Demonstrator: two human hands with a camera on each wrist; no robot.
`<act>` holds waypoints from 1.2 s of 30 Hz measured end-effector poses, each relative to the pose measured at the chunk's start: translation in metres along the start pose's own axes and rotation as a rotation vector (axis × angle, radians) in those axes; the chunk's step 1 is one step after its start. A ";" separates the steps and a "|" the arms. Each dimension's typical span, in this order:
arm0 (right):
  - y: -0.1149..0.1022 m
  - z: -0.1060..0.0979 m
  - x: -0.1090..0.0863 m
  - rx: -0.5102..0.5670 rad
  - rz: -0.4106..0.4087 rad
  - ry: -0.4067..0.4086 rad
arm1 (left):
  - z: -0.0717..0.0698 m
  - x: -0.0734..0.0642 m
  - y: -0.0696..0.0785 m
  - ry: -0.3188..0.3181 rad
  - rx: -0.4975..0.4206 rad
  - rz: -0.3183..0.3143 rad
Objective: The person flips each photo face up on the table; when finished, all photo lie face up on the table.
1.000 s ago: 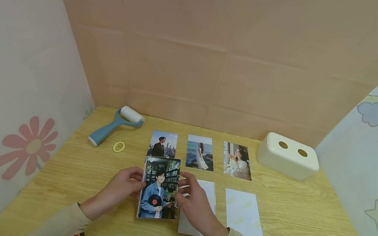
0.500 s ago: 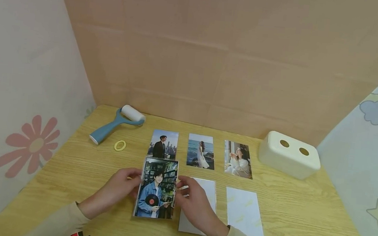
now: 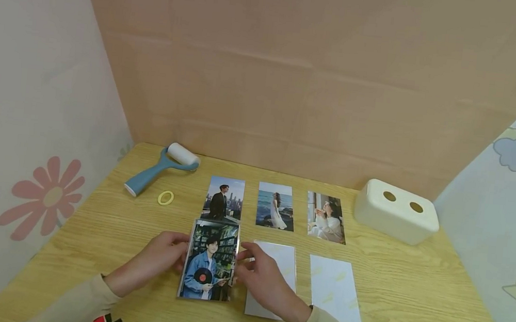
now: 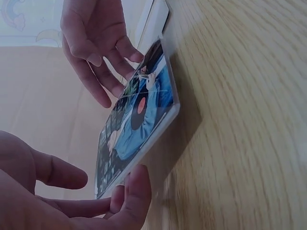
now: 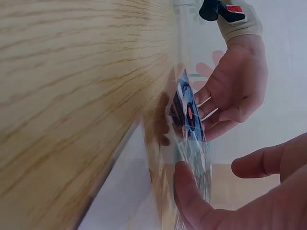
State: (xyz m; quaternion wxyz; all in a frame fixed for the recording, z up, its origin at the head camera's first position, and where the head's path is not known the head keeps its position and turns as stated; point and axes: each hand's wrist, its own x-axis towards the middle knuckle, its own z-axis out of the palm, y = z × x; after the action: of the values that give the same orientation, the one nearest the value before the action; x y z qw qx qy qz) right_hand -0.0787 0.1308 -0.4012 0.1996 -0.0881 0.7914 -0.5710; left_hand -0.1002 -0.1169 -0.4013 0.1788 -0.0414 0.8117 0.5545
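Note:
A photo (image 3: 212, 247) of a person in a denim jacket holding a record, inside a clear sleeve, is between my hands. It stands tilted, part of it raised over the wooden table, as its shadow in the left wrist view shows. My left hand (image 3: 162, 255) has its fingertips at the photo's left edge, with the thumb (image 4: 62, 172) apart from it. Along the opposite edge lie the fingers of my right hand (image 3: 265, 276), its thumb (image 5: 256, 163) also off the sleeve. This hand overlaps a white-faced sleeve (image 3: 283, 259) in the head view.
Behind lie three photos: a city scene (image 3: 224, 196), a seaside one (image 3: 276, 207) and a window one (image 3: 326, 217). A white sheet with yellow marks (image 3: 336, 288) lies right. Around them are a blue-handled roller (image 3: 151, 171), a yellow ring (image 3: 166, 198) and a cream box (image 3: 395, 213) with two holes.
The sleeved photo has moved left and slightly toward my body, uncovering more of the city photo. Both hands have shifted a little left with it.

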 end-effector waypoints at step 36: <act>-0.004 0.003 0.000 -0.162 0.040 -0.103 | -0.006 0.006 -0.006 -0.059 0.228 0.056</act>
State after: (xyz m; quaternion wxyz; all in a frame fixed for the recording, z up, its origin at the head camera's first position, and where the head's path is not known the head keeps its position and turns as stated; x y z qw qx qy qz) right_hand -0.0778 0.1272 -0.3987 0.2436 -0.1177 0.8253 -0.4956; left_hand -0.1054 -0.1240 -0.4063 0.1907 0.0182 0.8648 0.4642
